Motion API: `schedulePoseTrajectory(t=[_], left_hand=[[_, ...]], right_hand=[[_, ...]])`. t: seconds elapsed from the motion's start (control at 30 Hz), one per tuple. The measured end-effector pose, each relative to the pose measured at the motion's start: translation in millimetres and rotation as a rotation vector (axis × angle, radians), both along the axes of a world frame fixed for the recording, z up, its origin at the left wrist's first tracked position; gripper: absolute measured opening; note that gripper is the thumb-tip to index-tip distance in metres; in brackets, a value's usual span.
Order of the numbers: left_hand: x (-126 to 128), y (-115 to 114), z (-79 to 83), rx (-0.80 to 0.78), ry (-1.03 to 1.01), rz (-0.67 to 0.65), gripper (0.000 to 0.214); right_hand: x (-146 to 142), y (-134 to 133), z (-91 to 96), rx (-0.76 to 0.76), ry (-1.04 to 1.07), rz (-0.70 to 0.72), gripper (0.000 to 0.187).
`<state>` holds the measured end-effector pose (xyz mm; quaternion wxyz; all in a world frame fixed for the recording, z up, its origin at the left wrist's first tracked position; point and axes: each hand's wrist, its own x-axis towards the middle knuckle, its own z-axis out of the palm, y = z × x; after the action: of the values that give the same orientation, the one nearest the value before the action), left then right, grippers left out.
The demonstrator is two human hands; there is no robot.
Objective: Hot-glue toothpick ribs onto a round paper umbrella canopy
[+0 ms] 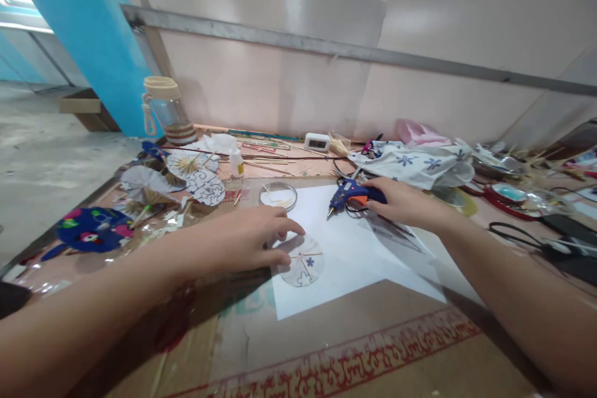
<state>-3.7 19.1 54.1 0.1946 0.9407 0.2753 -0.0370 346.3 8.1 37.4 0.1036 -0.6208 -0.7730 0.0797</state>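
My left hand (254,239) reaches over the left side of a round patterned disc (308,264) with thin sticks laid across it. Its forefinger and thumb are stretched apart at the disc's edge, and the other fingers curl underneath. Whether the fingertips touch the disc, I cannot tell. Under the disc lies a white sheet of paper (349,249). Farther right, my right hand (392,199) is wrapped round the handle of a blue glue gun (347,191) with an orange trigger. The gun's metal nozzle points down and left, close to the paper.
A round clear dish (278,196) holding short sticks stands behind my left hand. Small round fans (203,183) and a blue fabric fan (96,229) lie at left. Toward the wall are a glue bottle (236,163), a jar (170,113), a digital clock (317,142) and flowered cloth (415,163).
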Motion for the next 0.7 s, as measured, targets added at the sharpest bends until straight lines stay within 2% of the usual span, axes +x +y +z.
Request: schedulePoseTrajectory(t=[0.17, 0.3, 0.4, 0.53, 0.7], left_hand=[[9, -5, -1.3, -0.042, 0.028, -0.007, 0.049], [9, -7, -3.1, -0.036, 0.036, -0.003, 0.050], [7, -6, -5.2, -0.022, 0.037, 0.003, 0.051], [2, -3, -8.1, 0.043, 0.056, 0.022, 0.047], [-5, 2, -8.8, 0.007, 0.045, 0.049, 0.043]], right_hand=[[-1, 5, -6.8, -0.006, 0.022, -0.076, 0.038], [4, 7, -3.6, -0.004, 0.068, -0.180, 0.044], [7, 7, 4.5, 0.045, 0.250, -0.218, 0.047], [5, 4, 11.6, 0.071, 0.593, -0.182, 0.039], [-4, -7, 10.2, 0.011, 0.797, -0.176, 0.047]])
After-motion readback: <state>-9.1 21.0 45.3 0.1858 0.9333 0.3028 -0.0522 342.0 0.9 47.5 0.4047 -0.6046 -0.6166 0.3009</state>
